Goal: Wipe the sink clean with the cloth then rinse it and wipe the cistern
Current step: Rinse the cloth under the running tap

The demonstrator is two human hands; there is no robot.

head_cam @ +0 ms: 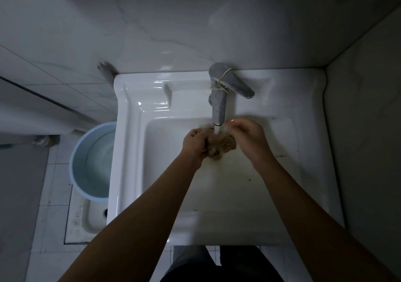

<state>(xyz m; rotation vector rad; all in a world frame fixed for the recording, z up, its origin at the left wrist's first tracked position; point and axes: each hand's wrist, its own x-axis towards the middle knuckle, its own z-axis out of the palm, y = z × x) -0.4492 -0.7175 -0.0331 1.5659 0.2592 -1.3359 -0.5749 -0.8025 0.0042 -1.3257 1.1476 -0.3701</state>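
Cloth under tap, both hands

The cloth is a brownish, crumpled wad, soaked and bunched into a lump just right of the frame's centre, directly beneath the tap's running water and above the basin floor. It is gripped from both sides, so only its middle and lower folds show, and its edges look slightly blurred. The sink is a white, glossy, rectangular ceramic basin filling the middle of the frame, with a wide flat rim and a raised ledge along its upper edge. Its bowl is square-cornered; the floor carries a faint yellowish film in the lower right part, and small dark specks dot the right rim and bowl edge.
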